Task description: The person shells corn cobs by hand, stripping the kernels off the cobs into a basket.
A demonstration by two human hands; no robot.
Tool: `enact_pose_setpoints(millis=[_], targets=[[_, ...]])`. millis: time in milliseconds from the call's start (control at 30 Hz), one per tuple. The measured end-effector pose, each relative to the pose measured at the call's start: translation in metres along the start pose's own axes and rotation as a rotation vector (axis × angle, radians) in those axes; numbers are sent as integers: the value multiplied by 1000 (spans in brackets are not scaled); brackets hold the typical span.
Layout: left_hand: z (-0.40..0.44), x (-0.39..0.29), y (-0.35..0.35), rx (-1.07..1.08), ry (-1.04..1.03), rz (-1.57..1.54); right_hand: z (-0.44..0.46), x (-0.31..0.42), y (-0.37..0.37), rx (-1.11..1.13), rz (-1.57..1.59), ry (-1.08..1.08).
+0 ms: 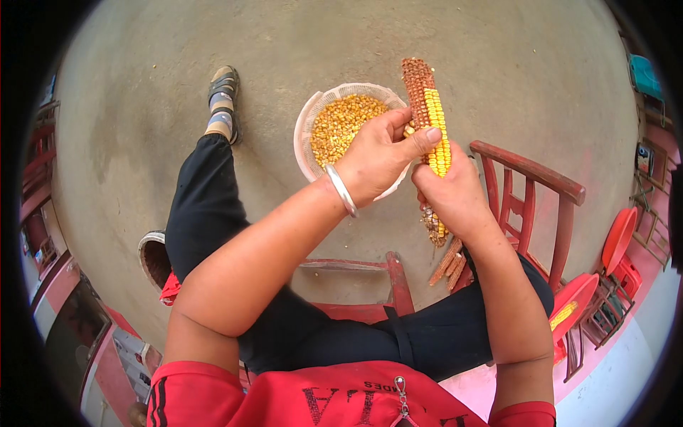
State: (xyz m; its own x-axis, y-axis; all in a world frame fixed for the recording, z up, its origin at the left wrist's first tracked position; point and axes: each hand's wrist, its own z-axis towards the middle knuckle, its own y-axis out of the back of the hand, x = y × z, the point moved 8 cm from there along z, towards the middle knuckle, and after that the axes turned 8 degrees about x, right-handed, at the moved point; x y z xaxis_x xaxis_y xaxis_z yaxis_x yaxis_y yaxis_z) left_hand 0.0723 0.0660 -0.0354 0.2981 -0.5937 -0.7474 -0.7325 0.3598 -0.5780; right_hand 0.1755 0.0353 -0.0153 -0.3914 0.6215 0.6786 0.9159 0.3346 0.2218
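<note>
A corn cob [437,121] is held upright between both hands, with a strip of yellow kernels left on it and bare reddish-brown cob at its upper left. My left hand [380,153], with a silver bracelet on the wrist, is closed on the cob's left side, thumb across the kernels. My right hand [454,191] is wrapped round the cob's lower part. Below the left hand, a pale basket [304,135] lined with plastic holds loose yellow kernels [343,124].
Bare cobs [449,265] lie on the floor below the right hand. A red wooden chair [530,171] stands at the right. Red stools [619,238] line the far right. A round hollow object [153,255] is beside the left leg.
</note>
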Motion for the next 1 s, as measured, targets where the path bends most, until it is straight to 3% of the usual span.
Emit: enact_pose_setpoints(millis=[367,667,700,733,833,900,1000], targets=[[1,2,-5,110,49,-124,-1,1,6,-33,-124,14],[-4,-3,4,-61,71,-278,1,3,0,-1,24,143],[-4,-4,7,-90,38,-316,-1,5,-1,44,223,122],[-4,-5,9,-92,37,-315,-3,7,-3,89,422,99],[1,-13,-5,64,7,-346,-1,6,-2,62,348,107],[-1,-21,-10,32,-17,100,-2,5,0,41,350,110],[1,-11,-14,100,-49,-30,-2,2,-1,25,372,108]])
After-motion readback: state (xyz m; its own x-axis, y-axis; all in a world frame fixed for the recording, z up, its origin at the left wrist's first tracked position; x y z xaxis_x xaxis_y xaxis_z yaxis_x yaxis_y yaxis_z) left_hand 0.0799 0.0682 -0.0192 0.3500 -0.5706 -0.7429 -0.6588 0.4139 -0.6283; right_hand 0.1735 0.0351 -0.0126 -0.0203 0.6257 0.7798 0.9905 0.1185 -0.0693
